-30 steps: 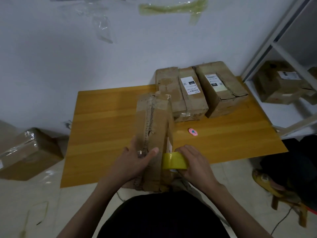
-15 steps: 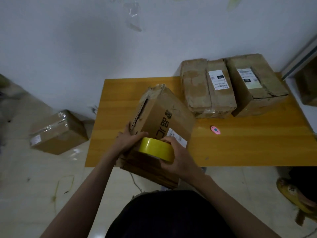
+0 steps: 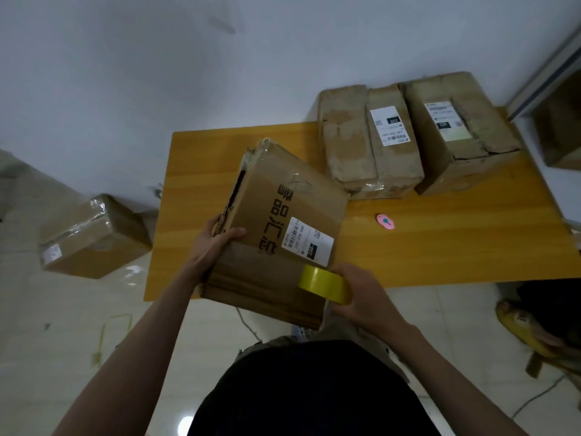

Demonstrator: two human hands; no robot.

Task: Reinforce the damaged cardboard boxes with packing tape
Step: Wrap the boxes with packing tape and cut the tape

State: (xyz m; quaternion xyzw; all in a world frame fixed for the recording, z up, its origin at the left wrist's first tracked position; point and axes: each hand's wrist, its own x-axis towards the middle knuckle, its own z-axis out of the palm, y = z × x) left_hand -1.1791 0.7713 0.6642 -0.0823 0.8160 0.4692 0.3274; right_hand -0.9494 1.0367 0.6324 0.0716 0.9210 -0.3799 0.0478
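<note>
The left hand (image 3: pixel 211 243) grips the torn left edge of a tilted cardboard box (image 3: pixel 283 228), thumb across its top face. The right hand (image 3: pixel 361 297) holds a yellow roll of tape (image 3: pixel 323 283) against the box's near right corner. Beyond the right hand, a pink cutter (image 3: pixel 385 221) and two worn boxes (image 3: pixel 418 133) lie on the table (image 3: pixel 456 240).
</note>
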